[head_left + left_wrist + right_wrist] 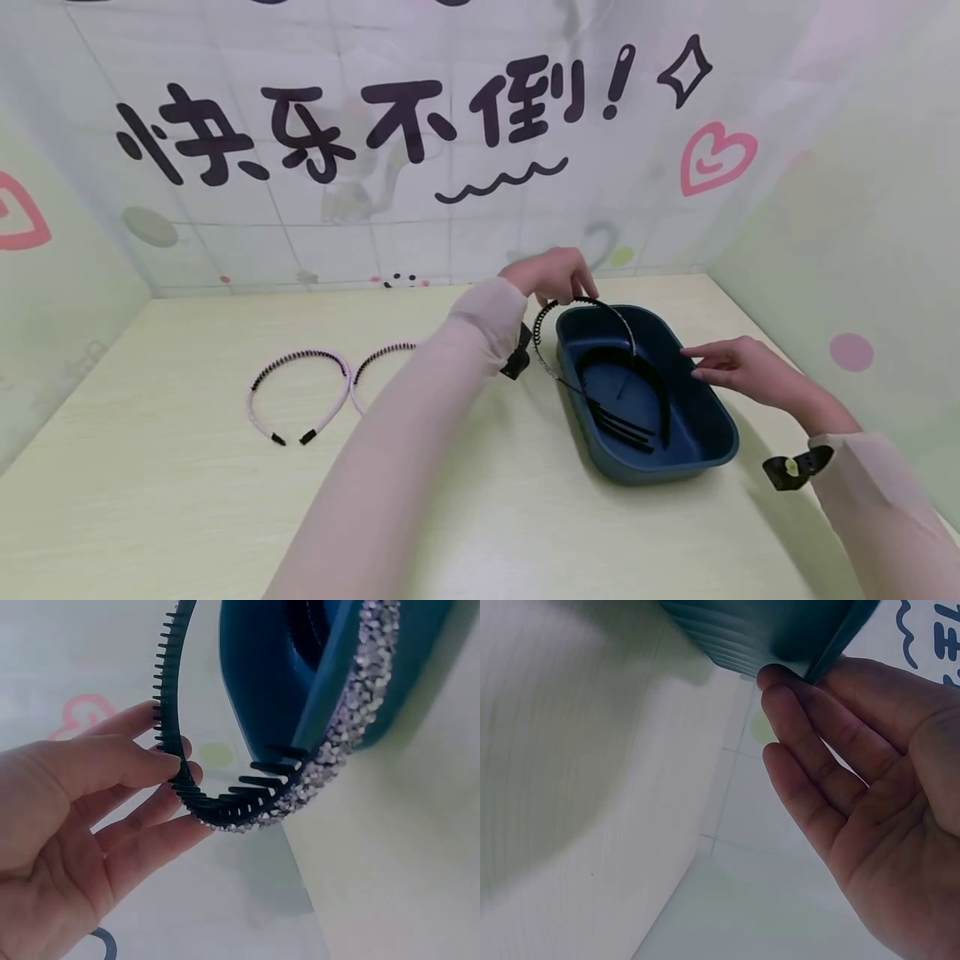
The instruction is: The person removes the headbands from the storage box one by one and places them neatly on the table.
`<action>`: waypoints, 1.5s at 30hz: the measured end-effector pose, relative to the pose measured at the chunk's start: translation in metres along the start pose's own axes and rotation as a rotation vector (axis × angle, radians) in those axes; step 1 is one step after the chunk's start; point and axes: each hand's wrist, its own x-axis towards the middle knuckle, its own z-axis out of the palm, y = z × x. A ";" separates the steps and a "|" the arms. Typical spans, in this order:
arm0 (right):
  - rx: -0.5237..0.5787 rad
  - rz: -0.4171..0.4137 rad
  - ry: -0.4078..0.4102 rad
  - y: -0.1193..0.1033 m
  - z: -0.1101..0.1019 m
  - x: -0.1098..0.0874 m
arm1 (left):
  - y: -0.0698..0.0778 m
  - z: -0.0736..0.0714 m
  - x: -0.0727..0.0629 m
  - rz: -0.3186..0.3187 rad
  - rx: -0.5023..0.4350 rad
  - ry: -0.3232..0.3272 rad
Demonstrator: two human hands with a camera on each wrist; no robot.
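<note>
My left hand (555, 273) pinches a glittery silver headband (337, 746) with black comb teeth between thumb and fingers. This headband hangs over the left rim of a dark blue plastic basin (716, 458), its lower part reaching inside. Within the basin lies a wide black headband (662, 392), beside several dark headband ends (626, 433). At the basin's right rim, my right hand (738, 367) holds on, fingertips against the outer wall and the thumb partly hidden behind the edge in the right wrist view.
On the table (150, 492) to the left lies a pale pink headband (345, 396) with black tips. A second similar headband (367, 364) beside it is partly hidden by my left sleeve. A printed wall covering (337, 250) stands behind the table.
</note>
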 end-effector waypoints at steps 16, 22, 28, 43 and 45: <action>0.001 -0.018 0.018 0.003 0.000 0.000 | -0.024 -0.014 -0.022 -0.026 0.029 0.007; 0.014 -0.020 0.006 0.003 0.001 0.002 | -0.029 -0.016 -0.029 -0.056 0.012 0.004; 0.007 -0.021 0.020 0.002 0.001 0.000 | -0.036 -0.016 -0.035 -0.068 0.009 0.004; 0.003 -0.034 0.022 0.002 0.003 -0.001 | -0.067 -0.005 -0.047 -0.083 -0.011 0.018; 0.001 -0.037 0.024 0.003 0.004 -0.001 | -0.072 -0.003 -0.047 -0.082 -0.010 0.021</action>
